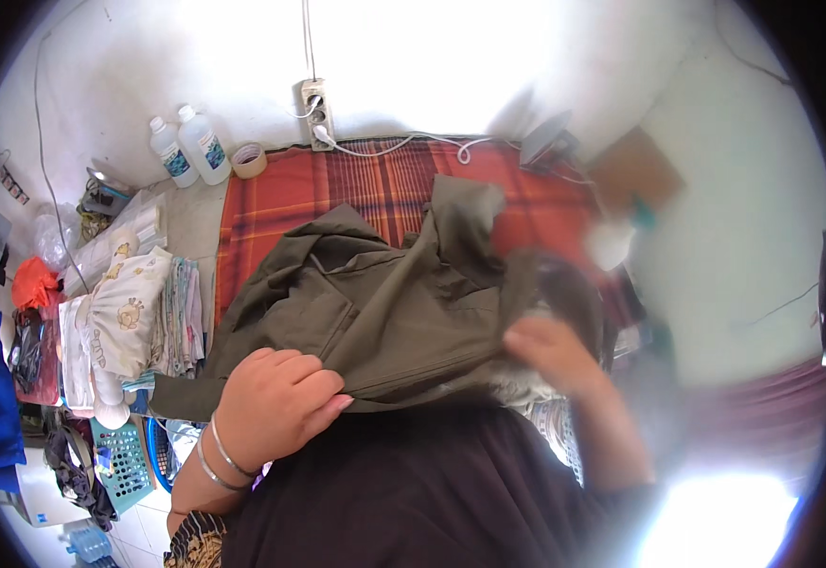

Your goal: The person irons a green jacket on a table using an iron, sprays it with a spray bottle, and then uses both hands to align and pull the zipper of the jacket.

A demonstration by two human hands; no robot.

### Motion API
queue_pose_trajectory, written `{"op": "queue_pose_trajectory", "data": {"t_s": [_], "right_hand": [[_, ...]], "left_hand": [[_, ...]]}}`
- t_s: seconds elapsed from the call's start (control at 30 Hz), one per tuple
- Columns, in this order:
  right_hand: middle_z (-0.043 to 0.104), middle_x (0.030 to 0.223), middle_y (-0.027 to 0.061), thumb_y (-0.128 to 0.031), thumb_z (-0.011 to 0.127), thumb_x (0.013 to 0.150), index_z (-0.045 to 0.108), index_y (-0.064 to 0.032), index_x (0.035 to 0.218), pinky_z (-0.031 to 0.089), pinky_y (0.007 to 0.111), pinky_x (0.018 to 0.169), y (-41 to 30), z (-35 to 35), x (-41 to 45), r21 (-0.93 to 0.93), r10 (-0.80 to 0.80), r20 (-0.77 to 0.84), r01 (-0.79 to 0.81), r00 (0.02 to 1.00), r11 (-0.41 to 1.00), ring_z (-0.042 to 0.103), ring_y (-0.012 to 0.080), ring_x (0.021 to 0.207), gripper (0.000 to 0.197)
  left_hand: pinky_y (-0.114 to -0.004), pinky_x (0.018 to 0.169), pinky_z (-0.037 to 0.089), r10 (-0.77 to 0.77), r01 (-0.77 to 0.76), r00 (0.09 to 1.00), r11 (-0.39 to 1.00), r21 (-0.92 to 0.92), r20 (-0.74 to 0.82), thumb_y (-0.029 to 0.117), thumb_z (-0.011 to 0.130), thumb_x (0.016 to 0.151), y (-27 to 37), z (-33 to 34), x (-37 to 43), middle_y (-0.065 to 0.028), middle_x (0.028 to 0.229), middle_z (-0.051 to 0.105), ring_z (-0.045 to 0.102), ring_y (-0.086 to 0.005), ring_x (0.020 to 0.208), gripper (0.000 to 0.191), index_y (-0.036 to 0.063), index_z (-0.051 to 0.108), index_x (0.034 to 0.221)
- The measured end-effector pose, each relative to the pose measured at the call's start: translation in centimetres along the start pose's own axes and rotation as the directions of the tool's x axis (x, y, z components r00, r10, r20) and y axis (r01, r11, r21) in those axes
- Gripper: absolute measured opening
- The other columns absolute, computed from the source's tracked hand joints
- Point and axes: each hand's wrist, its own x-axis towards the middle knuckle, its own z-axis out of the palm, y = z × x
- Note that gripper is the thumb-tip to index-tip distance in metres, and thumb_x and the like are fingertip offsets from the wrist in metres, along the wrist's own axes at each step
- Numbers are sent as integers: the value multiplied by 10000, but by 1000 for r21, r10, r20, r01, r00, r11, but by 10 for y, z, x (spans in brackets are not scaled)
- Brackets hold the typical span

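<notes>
An olive-green garment with pockets lies rumpled before me, partly lifted along its near edge. My left hand, with two bangles at the wrist, grips that near edge on the left. At the right end of the same edge, my right hand is blurred, its fingers curled onto the fabric. Between the hands the edge runs nearly straight. Under the garment spreads a red plaid cloth. A clothes iron stands at the back right of this cloth.
Folded baby cloths are stacked on the left. Behind them stand two plastic bottles and a roll of tape. A power strip hangs on the wall, its white cable trailing right. Below left is a teal basket.
</notes>
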Motion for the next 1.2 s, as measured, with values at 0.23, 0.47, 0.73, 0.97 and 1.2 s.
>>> {"op": "queue_pose_trajectory", "data": {"t_s": [0.23,0.47,0.73,0.97,1.2], "right_hand": [[603,844,-15,-233,629,876,651,-9,943,419,258,735,73,-40,-44,170,146,-282,-101,948,980,522,82,807,234],[505,708,-27,-216,607,881,594,-10,758,374,254,620,53,-23,-54,102,43,-297,-13,954,995,440,65,680,240],[490,665,-16,-234,580,888,573,-8,731,374,261,598,66,-19,-42,67,116,-154,-107,981,992,438,69,661,275],[486,654,32,-266,573,900,547,-5,737,384,281,597,31,-12,-51,-96,-15,-148,1,989,995,450,85,658,309],[515,718,73,-284,614,877,594,3,801,410,295,646,-4,24,-28,12,0,-47,0,999,1000,488,134,681,297]], "left_hand": [[-330,591,401,4,0,999,996,-94,38,249,688,751,-5,14,-6,-19,661,507,541,-202,638,161,121,591,745],[-358,622,397,-47,41,997,994,-99,-57,217,667,746,-18,15,-10,-50,679,522,532,-251,661,143,93,597,752],[-367,632,388,-83,81,995,996,-37,-52,218,650,760,-20,18,-24,-65,690,515,520,-264,678,152,75,600,755],[-367,770,420,-108,113,979,993,16,-175,238,669,755,-33,36,-6,-65,885,588,567,-259,840,234,82,625,923],[-370,712,466,213,-230,972,949,-214,-102,265,696,748,46,83,61,-62,930,610,600,-247,830,308,86,620,988]]}}
